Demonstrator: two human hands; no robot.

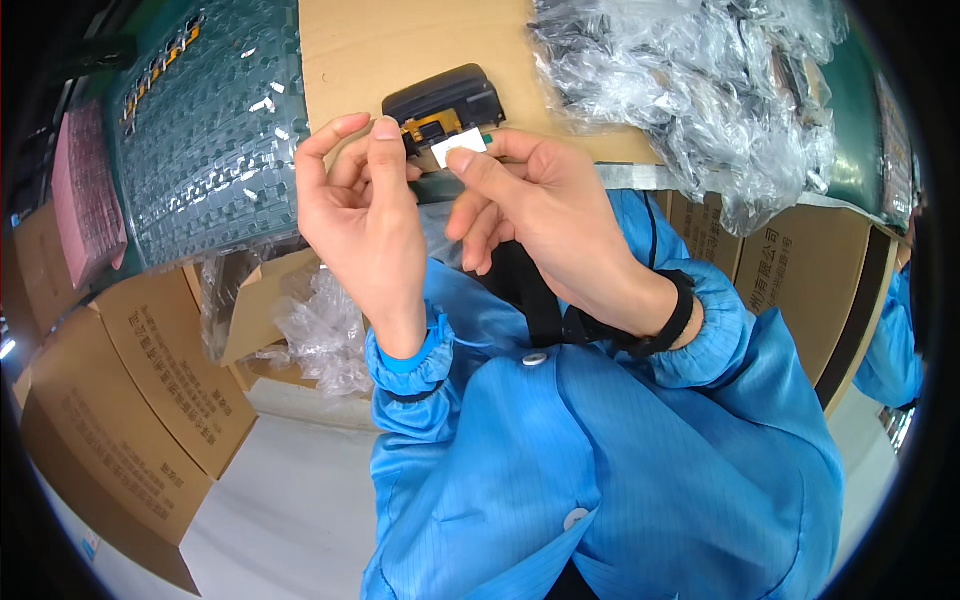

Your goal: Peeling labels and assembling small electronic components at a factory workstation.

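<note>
A small white rectangular piece with a green edge (pixel 460 148) is pinched between the thumb and fingers of my right hand (pixel 560 210). Just beyond it, a black curved device shell with an orange flex cable (pixel 445 92) lies on the cardboard, close to the table's near edge. My left hand (pixel 362 215) is raised beside the shell's left end, thumb and index finger bent with a gap between their tips. Nothing shows between them. The left thumb overlaps the shell's edge in the picture; whether it touches cannot be told.
Clear plastic bags (pixel 690 80) heap up at the right of the cardboard sheet (pixel 350 50). On the left are a green mat under bubbled plastic (pixel 215 140) and a pink stack (pixel 88 190). Cardboard boxes (pixel 130 400) stand below the table; another person's blue sleeve (pixel 890 345) shows far right.
</note>
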